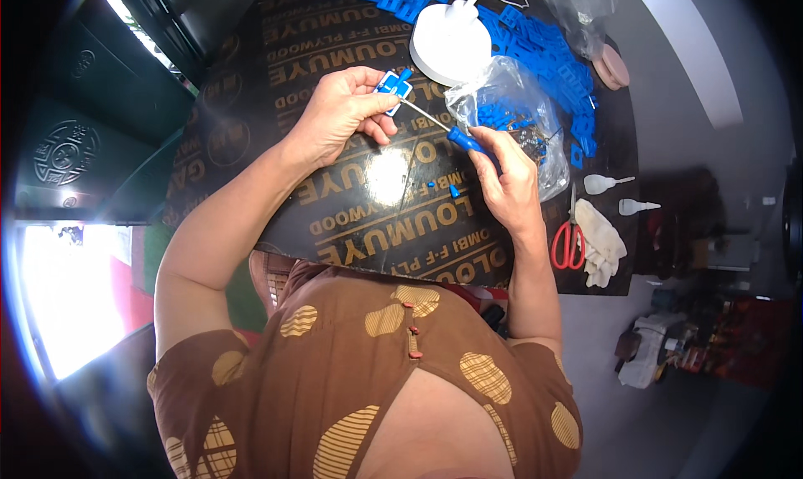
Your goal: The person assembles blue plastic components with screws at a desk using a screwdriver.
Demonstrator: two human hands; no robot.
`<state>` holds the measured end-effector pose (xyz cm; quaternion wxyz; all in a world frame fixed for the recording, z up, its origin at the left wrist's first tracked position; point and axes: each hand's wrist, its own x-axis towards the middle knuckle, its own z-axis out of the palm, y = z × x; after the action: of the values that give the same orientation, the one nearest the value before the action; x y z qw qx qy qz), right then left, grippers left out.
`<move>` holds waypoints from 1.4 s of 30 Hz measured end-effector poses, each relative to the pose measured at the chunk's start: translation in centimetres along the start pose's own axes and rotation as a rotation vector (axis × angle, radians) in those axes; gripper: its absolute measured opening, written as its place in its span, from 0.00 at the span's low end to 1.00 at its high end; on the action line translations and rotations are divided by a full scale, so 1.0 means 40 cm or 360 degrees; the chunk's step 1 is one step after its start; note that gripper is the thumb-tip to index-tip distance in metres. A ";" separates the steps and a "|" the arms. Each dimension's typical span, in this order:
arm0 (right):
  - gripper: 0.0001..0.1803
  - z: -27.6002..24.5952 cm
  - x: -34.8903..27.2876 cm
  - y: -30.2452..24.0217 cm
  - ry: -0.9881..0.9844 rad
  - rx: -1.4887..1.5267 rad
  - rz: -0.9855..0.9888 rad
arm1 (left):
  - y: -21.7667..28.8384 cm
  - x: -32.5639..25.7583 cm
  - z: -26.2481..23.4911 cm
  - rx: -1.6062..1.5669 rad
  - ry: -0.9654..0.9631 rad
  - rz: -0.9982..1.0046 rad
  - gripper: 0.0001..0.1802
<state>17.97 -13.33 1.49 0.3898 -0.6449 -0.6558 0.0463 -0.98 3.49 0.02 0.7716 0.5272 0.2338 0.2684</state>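
My left hand [349, 107] pinches a small blue and white plastic part [394, 87] above the dark plywood table. My right hand [508, 178] is closed around the blue handle of a screwdriver [462, 139]. Its thin metal shaft slants up and left, and the tip reaches the plastic part beside my left thumb. Whether a screw sits under the tip is too small to tell. Two tiny blue pieces [454, 191] lie on the table to the left of my right wrist.
A clear plastic bag [535, 102] with small blue pieces lies beyond my right hand. Past it spreads a heap of blue plastic parts [544, 56], next to a white lamp base [452, 48]. Red-handled scissors [568, 246], a white cloth [599, 243] and a small white nozzle bottle [599, 184] sit at the right.
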 end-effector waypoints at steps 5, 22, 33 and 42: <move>0.13 0.002 0.001 0.000 -0.0017 0.0026 0.0018 | -0.003 0.003 -0.001 -0.0006 0.0001 0.0008 0.15; 0.12 -0.002 0.002 -0.005 -0.0134 -0.0031 0.0039 | -0.002 -0.001 0.005 -0.0018 0.0053 0.0007 0.13; 0.13 -0.007 0.003 -0.033 -0.0217 -0.0111 0.0110 | 0.001 -0.005 0.005 0.0029 0.0027 0.0002 0.15; 0.12 -0.007 -0.074 -0.086 -0.0099 -0.0134 0.0286 | -0.005 -0.024 0.034 0.0015 -0.0071 -0.0024 0.14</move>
<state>14.93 -16.61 2.28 0.3360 -0.7151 -0.6086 0.0734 -0.80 1.88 0.37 0.7762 0.5350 0.2217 0.2495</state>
